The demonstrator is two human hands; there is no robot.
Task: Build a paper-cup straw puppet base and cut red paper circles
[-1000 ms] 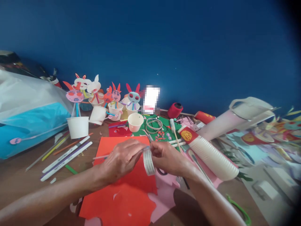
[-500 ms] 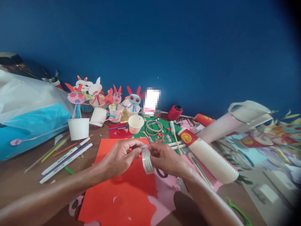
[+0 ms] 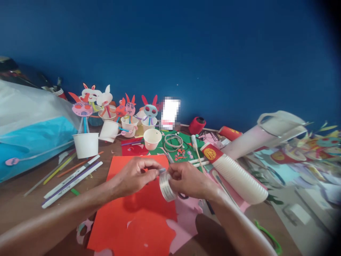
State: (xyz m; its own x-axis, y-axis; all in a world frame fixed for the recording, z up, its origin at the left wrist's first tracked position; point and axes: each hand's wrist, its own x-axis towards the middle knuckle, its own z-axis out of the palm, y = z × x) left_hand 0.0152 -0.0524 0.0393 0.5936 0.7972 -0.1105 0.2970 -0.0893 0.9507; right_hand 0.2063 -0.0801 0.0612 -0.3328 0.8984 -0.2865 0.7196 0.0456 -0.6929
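Between my hands, above the orange-red paper [image 3: 133,220], is a roll of clear tape [image 3: 167,188]. My right hand [image 3: 186,177] is closed around its right side. At the top of the roll, my left hand [image 3: 137,176] pinches with thumb and forefinger at a small pale-blue piece [image 3: 161,171]. Whether that piece is the tape's loose end I cannot tell. Just below my right hand shows a dark scissor handle [image 3: 183,196], mostly hidden. Pink paper [image 3: 186,217] with cut edges lies partly beneath the orange-red sheet.
Paper-faced puppets stand in white cups [image 3: 85,145] at the back left, near marker pens [image 3: 71,185]. A white cup [image 3: 152,139] sits on green paper [image 3: 173,149]. To the right lie stacked cups [image 3: 239,176] and a white jug [image 3: 279,124]. A blue-white bag [image 3: 34,131] fills the left side.
The roll has tilted slightly and dropped a little between my hands. My left fingertips are closer over the small pale-blue piece. The whole view has shifted slightly.
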